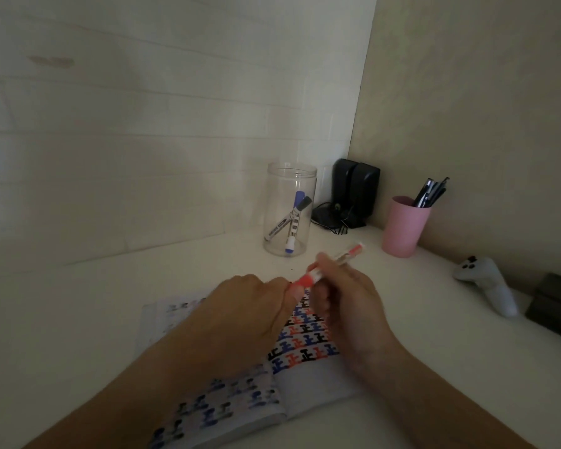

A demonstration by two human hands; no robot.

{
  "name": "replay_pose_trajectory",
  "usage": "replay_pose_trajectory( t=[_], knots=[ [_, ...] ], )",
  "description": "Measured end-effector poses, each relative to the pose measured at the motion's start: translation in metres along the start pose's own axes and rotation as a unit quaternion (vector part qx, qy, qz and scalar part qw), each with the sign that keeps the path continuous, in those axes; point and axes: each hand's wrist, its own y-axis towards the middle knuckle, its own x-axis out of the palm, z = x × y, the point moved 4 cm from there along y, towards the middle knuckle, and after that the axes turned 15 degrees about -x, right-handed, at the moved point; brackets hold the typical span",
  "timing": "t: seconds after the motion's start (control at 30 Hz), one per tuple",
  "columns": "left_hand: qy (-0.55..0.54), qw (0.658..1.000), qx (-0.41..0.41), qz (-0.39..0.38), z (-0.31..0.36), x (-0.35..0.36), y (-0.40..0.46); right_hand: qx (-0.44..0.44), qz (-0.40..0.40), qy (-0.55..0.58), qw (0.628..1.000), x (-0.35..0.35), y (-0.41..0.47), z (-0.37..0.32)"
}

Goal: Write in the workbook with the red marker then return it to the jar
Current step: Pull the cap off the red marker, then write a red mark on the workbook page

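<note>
The red marker [337, 259] is held slanted above the open workbook [308, 343], its far end pointing up and right. My right hand [347, 303] grips its barrel. My left hand [240, 315] pinches the red cap [303, 281] at the near end of the marker. The workbook lies flat on the white desk, its pages filled with rows of red, blue and black characters; my hands and forearms hide much of it. The clear jar [289, 210] stands upright behind the hands and holds a blue marker and a black marker.
A pink cup [402, 230] with several dark pens stands to the right of the jar. Black speakers [353, 191] and a cable sit in the corner. A white game controller [486, 281] and a dark box [554, 304] lie at the right. Walls close in behind and right.
</note>
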Motion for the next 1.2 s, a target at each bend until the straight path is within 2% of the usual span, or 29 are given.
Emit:
replay_pose_trajectory(
  t=[0.07,0.1,0.17,0.2,0.23,0.37,0.53,0.7,0.77,0.9,0.97,1.07,1.2],
  knots=[
    [0.031,0.999,0.011,0.025,0.000,-0.008,-0.005,0.008,0.103,0.028,0.994,-0.028,0.013,-0.003],
    [0.042,0.999,-0.003,0.029,-0.003,-0.012,-0.006,-0.001,0.128,0.027,0.991,-0.041,0.017,-0.007],
    [0.050,0.997,-0.027,0.049,-0.008,-0.020,-0.005,-0.009,0.119,0.000,0.993,-0.054,0.016,-0.011],
    [0.031,0.995,-0.033,0.090,-0.013,-0.023,-0.004,-0.003,0.106,-0.018,0.994,-0.053,0.013,-0.008],
    [0.012,0.995,-0.044,0.088,-0.022,-0.020,-0.003,0.000,0.097,-0.034,0.995,-0.050,0.011,-0.004],
    [-0.003,1.000,-0.017,0.018,-0.031,-0.003,0.002,-0.006,0.066,-0.057,0.996,-0.035,0.012,0.005],
    [0.011,0.995,0.025,-0.091,-0.042,0.015,0.003,-0.040,0.078,-0.107,0.990,-0.041,0.011,0.004],
    [-0.031,0.993,0.043,-0.104,-0.048,0.016,0.005,-0.018,0.124,-0.104,0.987,-0.036,0.002,-0.016],
    [-0.040,0.993,0.051,-0.103,-0.050,0.017,0.006,0.000,0.089,-0.113,0.990,-0.023,-0.007,-0.031],
    [-0.035,0.993,0.056,-0.094,-0.050,0.018,0.008,0.017,-0.046,-0.158,0.986,0.011,-0.034,-0.050],
    [-0.033,0.994,0.059,-0.089,-0.050,0.018,0.009,0.022,-0.086,-0.168,0.982,0.020,-0.047,-0.050],
    [-0.040,0.994,0.060,-0.083,-0.050,0.017,0.009,0.010,-0.101,-0.203,0.974,0.019,-0.063,-0.038],
    [-0.047,0.993,0.057,-0.088,-0.049,0.017,0.008,-0.014,-0.077,-0.268,0.960,0.006,-0.073,-0.022]
  ],
)
